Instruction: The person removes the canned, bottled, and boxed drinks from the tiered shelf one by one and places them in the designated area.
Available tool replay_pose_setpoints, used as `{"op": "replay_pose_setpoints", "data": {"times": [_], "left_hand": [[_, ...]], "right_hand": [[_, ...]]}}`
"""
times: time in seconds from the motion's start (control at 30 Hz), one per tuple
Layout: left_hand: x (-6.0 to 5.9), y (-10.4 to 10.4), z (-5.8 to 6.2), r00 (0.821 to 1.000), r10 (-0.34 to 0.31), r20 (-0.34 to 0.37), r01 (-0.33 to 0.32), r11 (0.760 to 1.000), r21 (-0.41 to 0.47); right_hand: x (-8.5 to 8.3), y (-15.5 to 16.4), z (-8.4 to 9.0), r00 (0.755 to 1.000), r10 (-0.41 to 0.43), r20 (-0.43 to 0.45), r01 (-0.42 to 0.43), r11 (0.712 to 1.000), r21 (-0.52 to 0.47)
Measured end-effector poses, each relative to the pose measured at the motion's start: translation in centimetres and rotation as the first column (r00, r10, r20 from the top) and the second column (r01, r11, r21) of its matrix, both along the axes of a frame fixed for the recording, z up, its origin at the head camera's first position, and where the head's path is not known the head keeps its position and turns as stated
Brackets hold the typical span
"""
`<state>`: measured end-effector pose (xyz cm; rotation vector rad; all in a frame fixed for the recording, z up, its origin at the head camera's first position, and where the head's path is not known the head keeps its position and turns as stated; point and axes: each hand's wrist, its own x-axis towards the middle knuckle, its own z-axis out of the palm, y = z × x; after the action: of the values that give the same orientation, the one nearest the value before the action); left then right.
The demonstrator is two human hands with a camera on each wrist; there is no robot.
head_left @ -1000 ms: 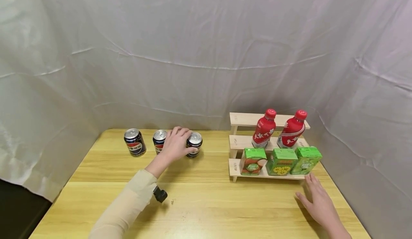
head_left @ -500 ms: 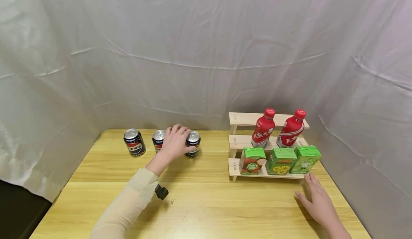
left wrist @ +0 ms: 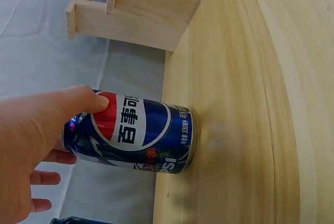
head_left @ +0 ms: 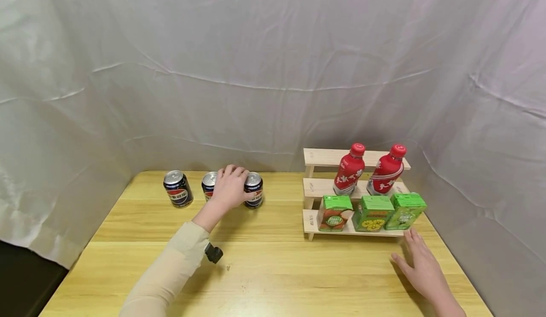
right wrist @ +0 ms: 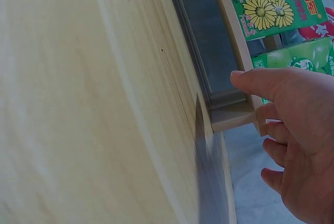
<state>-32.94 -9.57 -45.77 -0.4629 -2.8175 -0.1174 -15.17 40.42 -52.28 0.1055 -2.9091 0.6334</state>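
Note:
My left hand point(head_left: 231, 187) grips the rightmost soda can point(head_left: 254, 191), which stands upright on the table. In the left wrist view the thumb presses the front of this blue Pepsi can point(left wrist: 141, 132), and the fingers go behind its top, partly hidden. A second can point(head_left: 209, 184) stands just left of the hand, half covered by it. Farther left is a third can point(head_left: 177, 189). My right hand point(head_left: 422, 269) lies with relaxed fingers by the front right corner of the wooden tiered shelf point(head_left: 313, 189), nearest the light green drink carton point(head_left: 405, 212), holding nothing.
Two red bottles, the left bottle point(head_left: 350, 170) and the right bottle point(head_left: 386, 171), stand on the middle tier. A brown-and-green carton point(head_left: 334, 213) and a flower-print carton point(head_left: 373, 214) share the bottom tier. A grey curtain point(head_left: 273, 70) surrounds the wooden table point(head_left: 273, 279).
My left hand has shifted slightly left with the rightmost can, bringing it closer to the middle can. The right hand has stayed in place.

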Motion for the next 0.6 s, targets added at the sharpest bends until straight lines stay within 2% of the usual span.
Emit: {"op": "replay_pose_setpoints", "data": {"times": [0.33, 0.6], "left_hand": [[0.18, 0.10, 0.21, 1.000, 0.014, 0.026, -0.014, 1.000, 0.000], [0.50, 0.43, 0.04, 0.994, 0.044, 0.103, -0.052, 0.995, 0.082]], "right_hand": [[-0.12, -0.03, 0.17, 1.000, -0.002, 0.026, 0.002, 1.000, -0.004], [-0.14, 0.00, 0.12, 1.000, 0.001, 0.031, -0.001, 1.000, -0.008]]}}
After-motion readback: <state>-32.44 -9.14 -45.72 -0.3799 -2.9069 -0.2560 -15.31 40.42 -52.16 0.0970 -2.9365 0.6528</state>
